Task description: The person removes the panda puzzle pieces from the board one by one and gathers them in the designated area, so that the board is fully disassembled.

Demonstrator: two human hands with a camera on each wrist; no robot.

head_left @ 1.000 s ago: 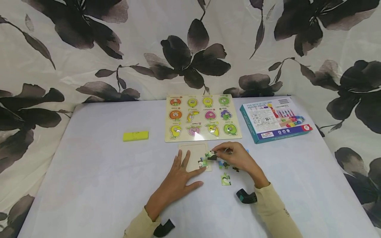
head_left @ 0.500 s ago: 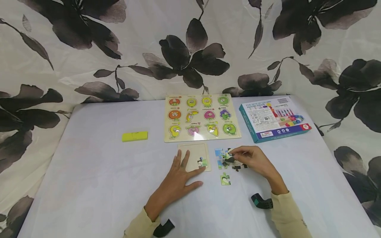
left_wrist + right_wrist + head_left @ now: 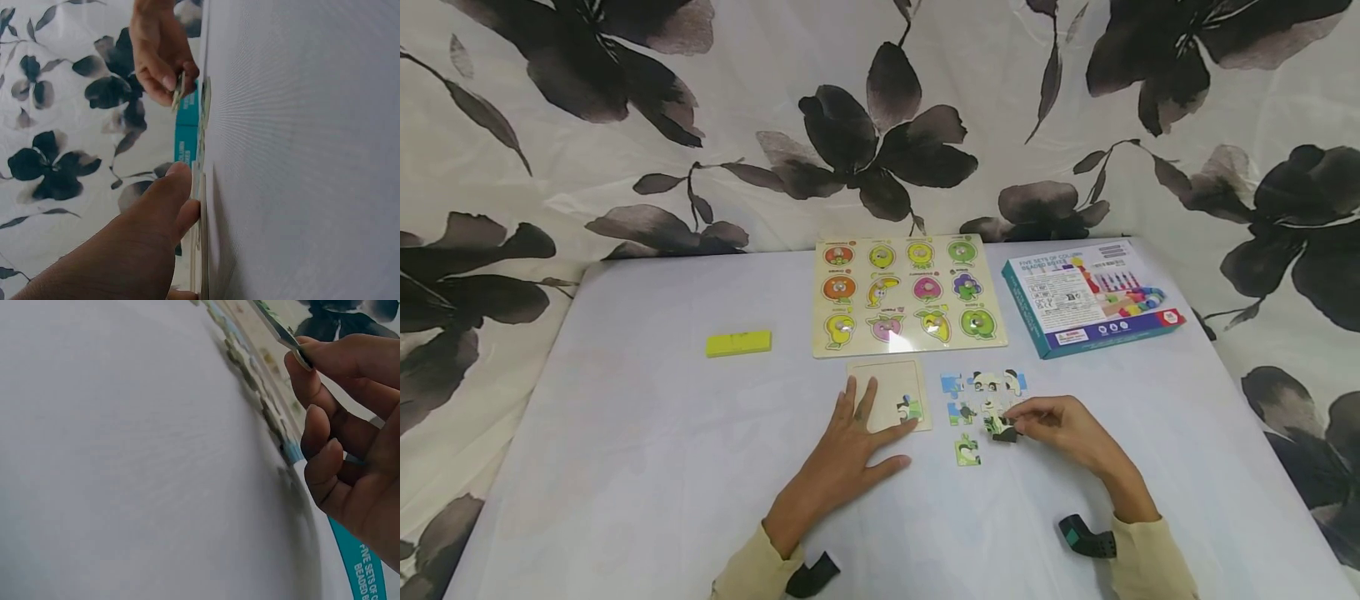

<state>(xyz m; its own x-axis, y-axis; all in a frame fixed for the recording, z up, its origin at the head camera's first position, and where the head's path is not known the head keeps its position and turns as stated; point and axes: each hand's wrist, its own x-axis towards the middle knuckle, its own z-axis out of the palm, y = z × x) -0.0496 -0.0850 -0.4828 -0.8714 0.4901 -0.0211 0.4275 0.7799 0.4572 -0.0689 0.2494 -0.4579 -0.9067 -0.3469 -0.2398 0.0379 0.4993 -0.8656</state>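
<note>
We press our left hand (image 3: 842,454) flat on the table (image 3: 647,433), fingers straight, with the fingertips resting on the small wooden puzzle tray (image 3: 889,395), which lies just in front of the fruit peg board (image 3: 907,297) and has one piece seated in its near right corner. Our right hand (image 3: 1060,425) curls its fingers and pinches a jigsaw piece (image 3: 1002,430) between thumb and forefinger, lifted at a tilt at the near edge of the loose pieces (image 3: 983,389) scattered just right of the tray. One separate piece (image 3: 967,451) lies nearer to us. A teal bead box (image 3: 1090,298) sits far right, and a yellow block (image 3: 739,342) far left.
</note>
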